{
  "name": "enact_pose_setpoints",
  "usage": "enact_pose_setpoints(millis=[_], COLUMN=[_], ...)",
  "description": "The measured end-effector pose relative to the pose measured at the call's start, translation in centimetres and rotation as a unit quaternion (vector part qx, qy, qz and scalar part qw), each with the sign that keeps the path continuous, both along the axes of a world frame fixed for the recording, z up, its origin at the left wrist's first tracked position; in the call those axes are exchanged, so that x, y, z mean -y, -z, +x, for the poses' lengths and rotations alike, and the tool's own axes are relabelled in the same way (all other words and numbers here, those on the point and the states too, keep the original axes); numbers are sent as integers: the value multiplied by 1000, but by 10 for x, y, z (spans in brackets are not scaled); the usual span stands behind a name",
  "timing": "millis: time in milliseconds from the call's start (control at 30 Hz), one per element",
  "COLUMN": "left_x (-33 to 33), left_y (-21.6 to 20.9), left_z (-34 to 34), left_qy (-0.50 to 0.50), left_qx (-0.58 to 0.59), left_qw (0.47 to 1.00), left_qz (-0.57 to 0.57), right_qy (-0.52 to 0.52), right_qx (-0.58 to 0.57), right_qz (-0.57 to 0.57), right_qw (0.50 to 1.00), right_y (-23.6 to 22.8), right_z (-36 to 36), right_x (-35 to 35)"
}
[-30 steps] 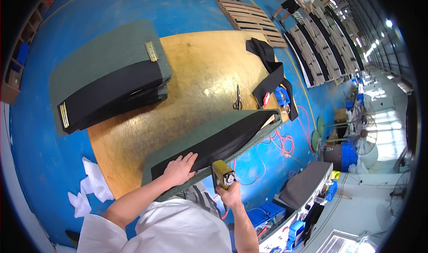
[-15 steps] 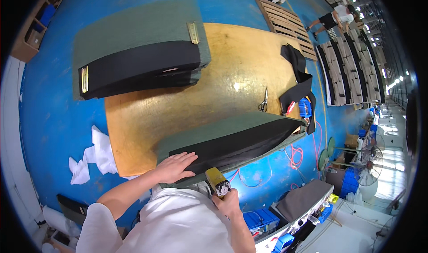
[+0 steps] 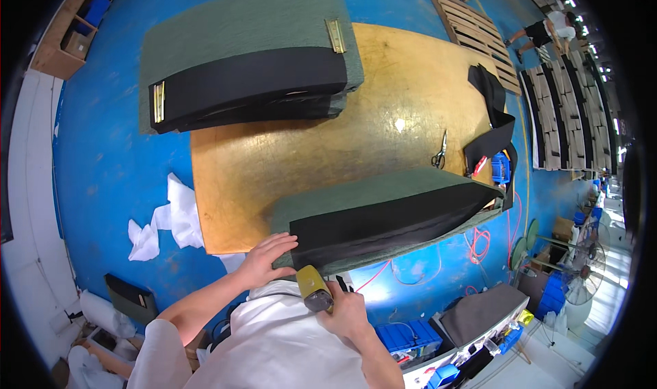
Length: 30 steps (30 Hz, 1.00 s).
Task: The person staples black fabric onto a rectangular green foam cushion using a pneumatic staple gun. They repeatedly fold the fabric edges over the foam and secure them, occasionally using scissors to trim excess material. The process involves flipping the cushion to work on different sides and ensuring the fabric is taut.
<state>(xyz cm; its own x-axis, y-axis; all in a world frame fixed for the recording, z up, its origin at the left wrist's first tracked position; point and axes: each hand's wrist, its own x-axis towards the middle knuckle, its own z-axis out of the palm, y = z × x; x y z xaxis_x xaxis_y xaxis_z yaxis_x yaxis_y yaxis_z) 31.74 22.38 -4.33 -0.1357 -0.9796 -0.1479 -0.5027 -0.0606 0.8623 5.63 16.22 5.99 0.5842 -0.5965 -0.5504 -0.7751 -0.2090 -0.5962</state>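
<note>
Along the near edge of the table (image 3: 369,135) lies a green upholstered panel (image 3: 321,198) with a black fabric strip (image 3: 390,219) down its near side. My left hand (image 3: 265,261) rests at the panel's left end, fingers stretched out, their tips touching the corner of the black strip. In my right hand (image 3: 348,312) is a yellow staple gun (image 3: 312,283), its front close to the panel's near left corner and just right of my left hand. Whether its nose touches the fabric is hidden.
A larger green-and-black upholstered piece (image 3: 239,46) with brass-coloured metal plates sits at the table's far left. Scissors (image 3: 440,153), a loose black strip (image 3: 494,98) and a blue bin (image 3: 501,167) are at the right. Red hoses (image 3: 479,245) trail over the floor. Another person (image 3: 547,31) bends far right.
The staple gun and my right hand have moved left along the panel, nearer my left hand. My left hand has drawn back to the strip's left end. The whole view has shifted.
</note>
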Motion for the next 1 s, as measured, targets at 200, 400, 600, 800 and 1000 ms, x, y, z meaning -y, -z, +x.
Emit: enact_pose_setpoints(millis=[200,400,600,800,1000], left_x=[-11,19,103,252,288], left_y=[2,-28,-49,-37,-53], left_z=[8,14,-73,-261,-325], left_qy=[-5,38,80,172,189], left_qx=[-17,35,160,248,331], left_qw=[1000,997,984,948,924], left_qz=[5,53,6,-96,-27], right_qy=[-70,266,355,489,531], right_qx=[-44,95,-87,-3,-14], right_qz=[20,126,-43,63,143], right_qw=[996,951,930,870,835], right_y=[-1,-8,0,89,246], right_z=[16,-66,-189,-299,-397], right_x=[-2,15,52,73,134])
